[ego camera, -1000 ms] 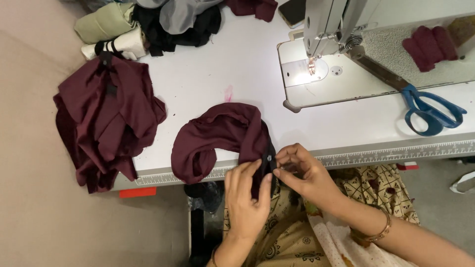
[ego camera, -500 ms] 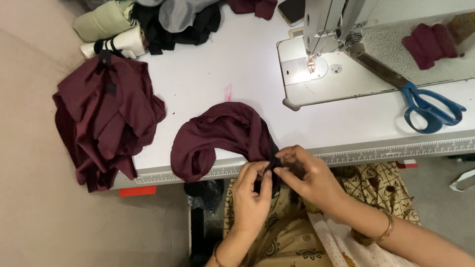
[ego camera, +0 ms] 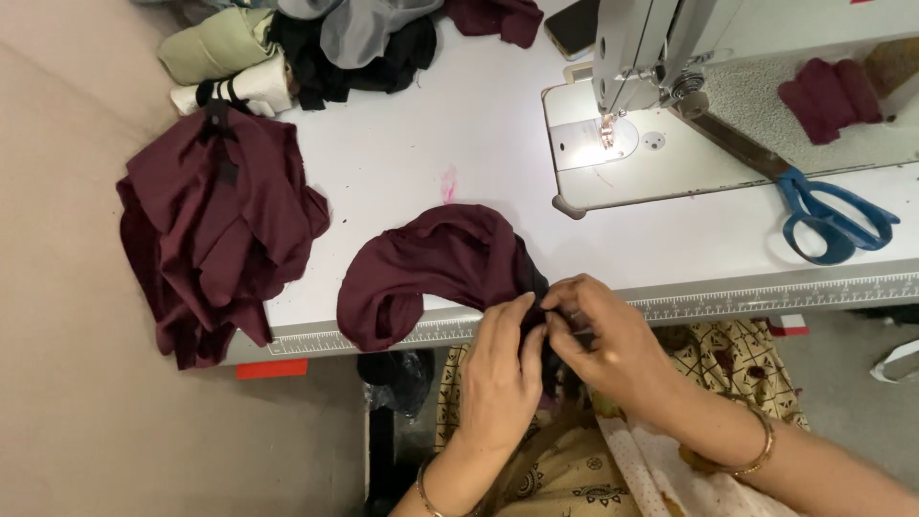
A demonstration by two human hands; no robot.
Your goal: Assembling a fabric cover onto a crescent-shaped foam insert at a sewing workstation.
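Both hands are working at the table's (ego camera: 459, 144) front edge, right by the ruler strip. Left hand (ego camera: 503, 369) is pinching the end of the maroon piece (ego camera: 436, 268), fingers curled down on the fabric. Right hand (ego camera: 608, 335) is gripping the same end from the other side, thumb and forefinger closed on a dark bit sewn to it; fingertips of both hands are touching. What exactly the dark bit is, can't tell, too bunched.

The maroon piece is lying curved like an arch on the table near the front edge, long axis running roughly left-right, one end pointing at the hands, the other folding over the edge to the left.

Sewing machine (ego camera: 661, 86) is sitting farther back on the table w/ its lamp lit, well apart from the hands. Blue scissors (ego camera: 828, 215) are lying by the machine's base, handles toward the front edge. Maroon pile (ego camera: 215, 225) is draping over the table's left corner. Mixed cloth heap (ego camera: 316, 43) is sitting at the back-left.
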